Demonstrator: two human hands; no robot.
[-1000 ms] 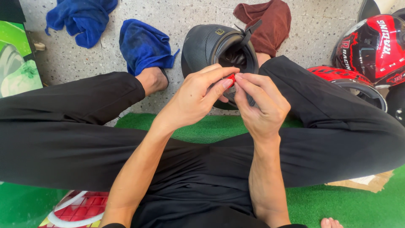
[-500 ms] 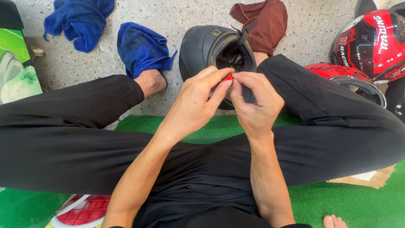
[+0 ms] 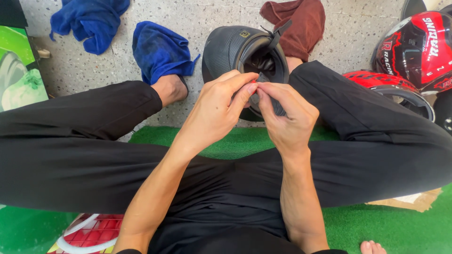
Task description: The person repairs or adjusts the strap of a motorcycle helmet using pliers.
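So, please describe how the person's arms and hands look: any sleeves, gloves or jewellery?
Both forearms are bare; no sleeves reach into view. The left hand and right hand wear no gloves, and no rings, watch or bracelet show. The nails are short and unpainted. Black trousers cover the crossed legs.

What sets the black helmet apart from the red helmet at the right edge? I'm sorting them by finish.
The black helmet is plain dark with a textured shell; the red helmet is glossy with black and white graphics. The black helmet lies between the person's legs, opening towards them, strap at both hands; the red helmet stands apart, untouched. The black helmet shows whole; the red helmet is cut by the frame. Both rest on the speckled floor.
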